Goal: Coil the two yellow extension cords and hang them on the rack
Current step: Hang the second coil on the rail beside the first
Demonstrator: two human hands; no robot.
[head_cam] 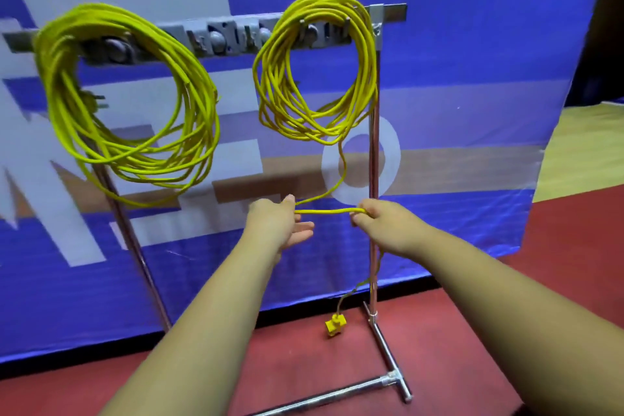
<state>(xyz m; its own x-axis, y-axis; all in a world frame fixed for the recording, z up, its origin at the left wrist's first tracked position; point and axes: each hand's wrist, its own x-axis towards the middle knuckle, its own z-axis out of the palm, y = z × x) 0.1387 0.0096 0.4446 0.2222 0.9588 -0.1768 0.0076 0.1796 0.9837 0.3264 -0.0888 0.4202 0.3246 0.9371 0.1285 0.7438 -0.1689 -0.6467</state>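
Both yellow coils hang on the rack [393, 12] above our fingers, left coil [145, 162] and right coil [304, 127]. The right coil's tail [327, 212] runs between our hands: right hand [381, 223] fingers curl round it, left hand [277, 223] fingers lie spread, thumb seemingly touching. Its plug [334, 324] dangles below.

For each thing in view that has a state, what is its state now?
left coil: coiled, hanging on the rack.
right coil: hanging on the rack, tail loose.
tail: stretched between both hands.
socket end: down at the floor.
left hand: fingers straight, tail at thumb, grip unclear.
right hand: grips the tail.
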